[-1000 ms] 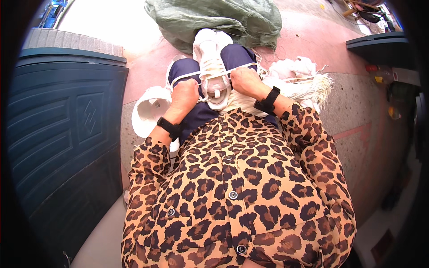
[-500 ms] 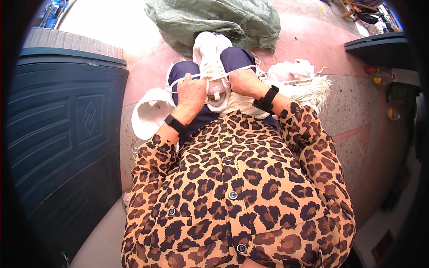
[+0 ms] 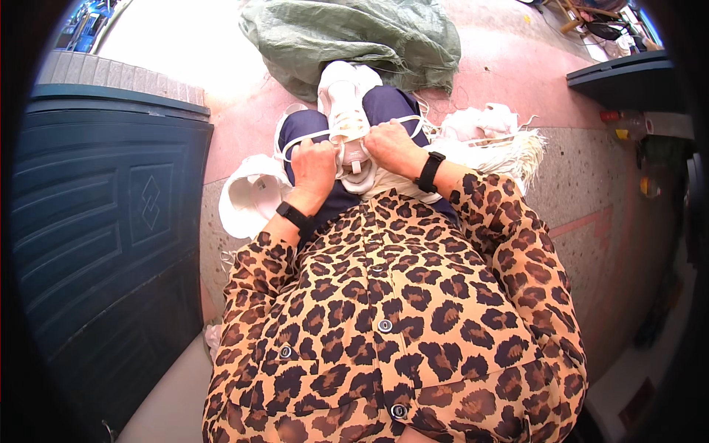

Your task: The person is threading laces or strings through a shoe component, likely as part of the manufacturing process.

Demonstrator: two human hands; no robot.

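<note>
A white sneaker (image 3: 347,107) is held upright between my knees, its heel and pale pink lining facing me. White laces (image 3: 300,139) run from it on both sides. My left hand (image 3: 314,170) is closed round a lace at the left of the shoe opening, and a loop of it arcs over my left knee. At the right side, my right hand (image 3: 395,149) pinches the other lace close against the shoe. A stretch of that lace crosses my right knee. The fingertips of both hands are partly hidden.
A white shoe-like piece (image 3: 247,193) lies by my left leg. To the right are a thick bundle of white laces (image 3: 509,156) and more white shoes (image 3: 480,124). A green woven sack (image 3: 354,33) lies ahead. A dark blue panelled door (image 3: 96,192) stands left.
Both hands have drawn a little closer to me, and the right has moved inward against the shoe. The taut lace across the shoe no longer shows as a straight line.
</note>
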